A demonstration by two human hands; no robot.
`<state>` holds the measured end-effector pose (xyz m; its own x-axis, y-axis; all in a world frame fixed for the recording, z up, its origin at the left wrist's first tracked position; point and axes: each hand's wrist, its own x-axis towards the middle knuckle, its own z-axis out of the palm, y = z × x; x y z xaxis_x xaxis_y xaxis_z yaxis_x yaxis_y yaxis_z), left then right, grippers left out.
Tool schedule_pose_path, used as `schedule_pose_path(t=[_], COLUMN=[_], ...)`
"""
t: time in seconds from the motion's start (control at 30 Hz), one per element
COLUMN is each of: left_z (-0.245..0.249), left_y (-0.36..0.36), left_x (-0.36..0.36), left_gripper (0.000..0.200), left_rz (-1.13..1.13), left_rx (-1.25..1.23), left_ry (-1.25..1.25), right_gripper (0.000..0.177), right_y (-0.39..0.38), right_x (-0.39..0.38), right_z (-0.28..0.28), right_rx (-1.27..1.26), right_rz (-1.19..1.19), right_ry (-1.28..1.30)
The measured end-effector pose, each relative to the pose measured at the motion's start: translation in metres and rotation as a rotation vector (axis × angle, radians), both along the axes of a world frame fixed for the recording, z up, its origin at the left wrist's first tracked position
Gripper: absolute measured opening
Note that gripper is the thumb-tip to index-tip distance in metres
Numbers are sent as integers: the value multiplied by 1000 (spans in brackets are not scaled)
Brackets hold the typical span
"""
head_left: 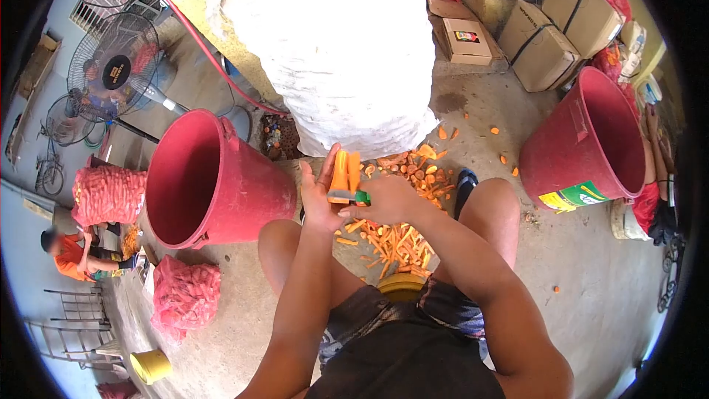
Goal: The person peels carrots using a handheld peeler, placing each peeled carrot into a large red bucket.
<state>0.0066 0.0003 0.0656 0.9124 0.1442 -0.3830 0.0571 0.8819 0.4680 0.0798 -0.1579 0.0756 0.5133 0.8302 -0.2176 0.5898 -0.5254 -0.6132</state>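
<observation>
Palm up, my left hand is closed around an orange carrot that looks split lengthwise, with a second strip standing beside it. My right hand grips a small knife with green at its handle end. Its blade lies across the lower part of the carrot, near my left thumb. Below both hands, between my legs, orange carrot strips are heaped on the floor. Rounder cut carrot ends lie just beyond them. My right fingers partly hide the knife handle.
A large white sack stands right in front. Red bins are at left and right. A fan, a red net sack and cardboard boxes stand around. A person in orange sits far left.
</observation>
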Motion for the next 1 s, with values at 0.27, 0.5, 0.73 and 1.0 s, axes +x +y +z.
schedule_pose_path(t=[0.27,0.5,0.73,1.0], left_z=[-38,36,36,148], left_y=[48,160,59,45], left_x=[-10,-45,0,83], left_gripper=[73,79,62,47], left_rz=[30,549,131,-333], left_rx=[88,-158,28,1434], left_ry=[69,-670,-654,-266], right_gripper=[63,30,53,27], right_y=[-19,-37,-17,-65], right_x=[29,36,29,85], right_z=[-44,-13,29,2], right_rx=[316,251,638,732], right_rz=[-168,-219,-465,-652], right_ry=[32,59,780,440])
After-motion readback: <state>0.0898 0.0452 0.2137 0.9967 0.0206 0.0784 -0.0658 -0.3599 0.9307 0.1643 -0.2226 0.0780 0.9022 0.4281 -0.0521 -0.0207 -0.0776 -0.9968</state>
